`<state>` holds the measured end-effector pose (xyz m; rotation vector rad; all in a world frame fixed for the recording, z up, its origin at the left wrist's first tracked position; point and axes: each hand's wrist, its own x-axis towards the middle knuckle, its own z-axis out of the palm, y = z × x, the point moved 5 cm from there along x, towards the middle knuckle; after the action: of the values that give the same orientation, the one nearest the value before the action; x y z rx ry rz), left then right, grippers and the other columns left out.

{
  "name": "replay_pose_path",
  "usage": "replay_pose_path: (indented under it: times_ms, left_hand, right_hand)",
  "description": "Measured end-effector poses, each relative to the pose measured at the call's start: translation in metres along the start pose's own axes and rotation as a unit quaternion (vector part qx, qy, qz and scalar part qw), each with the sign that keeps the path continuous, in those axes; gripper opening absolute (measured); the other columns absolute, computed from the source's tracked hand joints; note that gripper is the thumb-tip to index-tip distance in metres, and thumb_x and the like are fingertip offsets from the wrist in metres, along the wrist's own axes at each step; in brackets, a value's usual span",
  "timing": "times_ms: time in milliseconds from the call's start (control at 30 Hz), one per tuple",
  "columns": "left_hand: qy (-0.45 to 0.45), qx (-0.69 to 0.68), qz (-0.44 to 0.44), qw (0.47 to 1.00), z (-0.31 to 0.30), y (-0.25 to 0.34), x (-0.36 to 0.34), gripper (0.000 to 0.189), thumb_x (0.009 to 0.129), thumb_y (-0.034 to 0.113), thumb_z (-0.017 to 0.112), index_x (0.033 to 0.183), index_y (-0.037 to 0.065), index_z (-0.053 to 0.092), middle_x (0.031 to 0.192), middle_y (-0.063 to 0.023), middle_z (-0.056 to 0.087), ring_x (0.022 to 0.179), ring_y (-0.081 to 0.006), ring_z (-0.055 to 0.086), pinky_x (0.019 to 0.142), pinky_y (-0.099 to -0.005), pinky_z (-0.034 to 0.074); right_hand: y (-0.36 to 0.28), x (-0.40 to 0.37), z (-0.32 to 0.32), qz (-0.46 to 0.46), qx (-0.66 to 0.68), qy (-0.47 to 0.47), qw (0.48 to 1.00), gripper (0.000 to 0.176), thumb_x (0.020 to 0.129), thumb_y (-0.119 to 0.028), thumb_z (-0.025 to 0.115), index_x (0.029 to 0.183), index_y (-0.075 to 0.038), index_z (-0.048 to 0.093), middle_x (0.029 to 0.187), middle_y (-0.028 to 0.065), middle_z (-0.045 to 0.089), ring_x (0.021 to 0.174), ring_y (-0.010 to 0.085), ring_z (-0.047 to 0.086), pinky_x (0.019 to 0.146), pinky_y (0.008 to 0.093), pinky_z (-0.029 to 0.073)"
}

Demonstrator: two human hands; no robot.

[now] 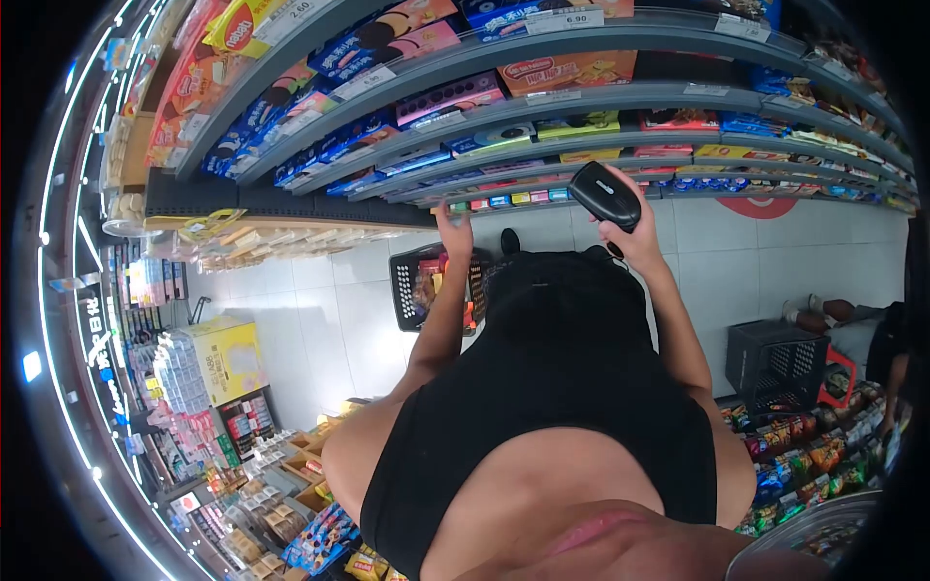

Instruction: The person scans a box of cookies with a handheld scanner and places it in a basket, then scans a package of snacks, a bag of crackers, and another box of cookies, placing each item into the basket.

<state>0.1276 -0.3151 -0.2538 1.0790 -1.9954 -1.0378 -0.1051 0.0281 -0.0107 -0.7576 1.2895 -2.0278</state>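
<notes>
My right hand (635,225) is closed around a black handheld scanner (606,197), raised in front of the shelving at the upper middle. To its left, my left hand (454,234) reaches toward the lower shelf edge. Its fingers look slightly apart and a little blurred, and I see nothing in them. Small colourful packs (499,201) line the low shelf between the two hands. Beneath my left forearm, a black shopping basket (405,290) with several colourful packages inside stands on the floor.
Curved-looking shelves carry blue cookie packs (354,140), an orange box (567,73) and price tags (565,19). At right, another person (872,339) is beside a dark basket (775,358) with a red handle. A yellow carton (228,360) stands at left on pale floor tiles (320,324).
</notes>
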Motion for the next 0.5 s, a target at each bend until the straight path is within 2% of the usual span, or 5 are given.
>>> replay_pose_path:
  times_ms: [33,200,300,433,500]
  left_hand:
    - [-0.001,-0.027,-0.002,1.0,0.001,0.031,0.017,0.071,0.09,0.007,0.073,0.152,-0.004,0.041,0.151,-0.0253,0.051,0.142,-0.0364,0.049,0.118,-0.043,0.039]
    - [-0.003,-0.037,0.041,0.998,0.015,0.064,0.101,0.074,0.087,0.01,0.078,0.151,-0.004,0.041,0.149,-0.0271,0.053,0.139,-0.0369,0.052,0.114,-0.0445,0.041]
    - [-0.02,0.006,0.094,0.995,0.021,0.08,0.132,0.067,0.083,0.014,0.082,0.14,-0.005,0.052,0.136,-0.0289,0.062,0.127,-0.0406,0.06,0.107,-0.0452,0.046]
    - [-0.075,0.152,0.142,0.975,0.028,0.086,0.161,0.053,0.078,0.02,0.088,0.12,-0.004,0.066,0.11,-0.0281,0.071,0.106,-0.0472,0.066,0.094,-0.0465,0.053]
    - [-0.107,0.146,0.146,0.973,0.032,0.078,0.173,0.056,0.077,0.023,0.089,0.122,-0.003,0.066,0.112,-0.0285,0.07,0.108,-0.0469,0.066,0.094,-0.0469,0.053]
  right_hand:
    - [0.001,-0.002,0.0,-0.001,0.003,0.0,1.0,0.08,0.087,-0.008,0.08,0.157,-0.001,0.04,0.135,0.0129,0.062,0.102,0.0156,0.068,0.088,0.0307,0.056]
    - [0.008,-0.01,0.0,0.025,-0.003,0.028,0.999,0.081,0.087,-0.009,0.08,0.157,-0.001,0.04,0.132,0.0131,0.063,0.101,0.0157,0.067,0.088,0.031,0.056]
    - [0.007,-0.013,0.006,0.007,0.004,0.035,0.999,0.08,0.087,-0.009,0.08,0.157,-0.001,0.04,0.132,0.0129,0.064,0.101,0.0157,0.068,0.089,0.0309,0.055]
    - [0.004,-0.018,0.011,-0.018,0.001,0.049,0.999,0.08,0.087,-0.008,0.079,0.156,-0.001,0.04,0.132,0.0128,0.063,0.102,0.0156,0.068,0.091,0.0312,0.055]
    - [0.004,-0.021,0.01,-0.018,0.003,0.057,0.998,0.08,0.087,-0.008,0.079,0.156,-0.001,0.04,0.133,0.0127,0.063,0.102,0.0157,0.068,0.091,0.0312,0.055]
